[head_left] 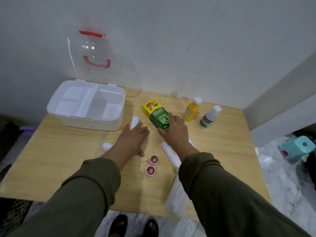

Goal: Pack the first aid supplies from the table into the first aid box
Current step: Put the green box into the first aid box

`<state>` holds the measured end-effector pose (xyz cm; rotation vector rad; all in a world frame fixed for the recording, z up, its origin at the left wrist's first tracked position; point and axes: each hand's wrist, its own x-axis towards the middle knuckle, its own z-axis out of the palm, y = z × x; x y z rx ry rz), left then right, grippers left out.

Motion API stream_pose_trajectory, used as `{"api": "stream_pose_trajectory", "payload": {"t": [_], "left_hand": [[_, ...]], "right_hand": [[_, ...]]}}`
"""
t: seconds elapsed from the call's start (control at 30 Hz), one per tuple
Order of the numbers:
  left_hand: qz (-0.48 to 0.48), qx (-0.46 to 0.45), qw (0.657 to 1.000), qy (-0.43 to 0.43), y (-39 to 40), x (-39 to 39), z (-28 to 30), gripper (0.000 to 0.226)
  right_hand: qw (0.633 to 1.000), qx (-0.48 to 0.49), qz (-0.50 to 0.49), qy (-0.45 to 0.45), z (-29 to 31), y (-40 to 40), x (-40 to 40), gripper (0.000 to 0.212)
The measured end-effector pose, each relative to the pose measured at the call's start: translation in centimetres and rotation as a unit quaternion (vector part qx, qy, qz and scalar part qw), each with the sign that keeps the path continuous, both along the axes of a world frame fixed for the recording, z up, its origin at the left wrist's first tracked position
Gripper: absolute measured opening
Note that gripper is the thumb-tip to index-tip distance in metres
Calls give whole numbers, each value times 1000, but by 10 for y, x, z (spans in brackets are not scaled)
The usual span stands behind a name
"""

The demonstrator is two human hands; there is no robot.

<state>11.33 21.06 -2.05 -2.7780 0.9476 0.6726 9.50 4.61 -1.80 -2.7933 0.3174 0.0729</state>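
open box unobstructed above; 2 bottles crowd the table's far-right corner.

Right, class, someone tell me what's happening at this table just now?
A person is packing first aid supplies. The right hand rests on a green and yellow carton, apparently grasping it, while the left hand reaches onto a small white roll. The white first aid box stands open, its tray looking empty. A yellow bottle, a white bottle, two small red tins and a long white packet wait on the wooden table.
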Motion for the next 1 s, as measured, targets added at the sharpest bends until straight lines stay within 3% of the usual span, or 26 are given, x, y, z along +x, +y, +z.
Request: {"api": "stream_pose_trajectory", "payload": {"t": [0.37,0.6,0.77,1.0], "left_hand": [[31,0,999,-10,-1,-6,2,93],[91,-97,991,-14,5,-18,30,83],[154,-217,960,-89,26,-20,61,67],[262,-266,908,-190,102,-9,73,69]], "right_hand": [[996,66,24,-52,16,-17,8,76],[989,110,22,-94,53,-27,16,65],[980,144,41,-130,82,-16,21,61],[974,163,78,-138,102,20,31,62]]}}
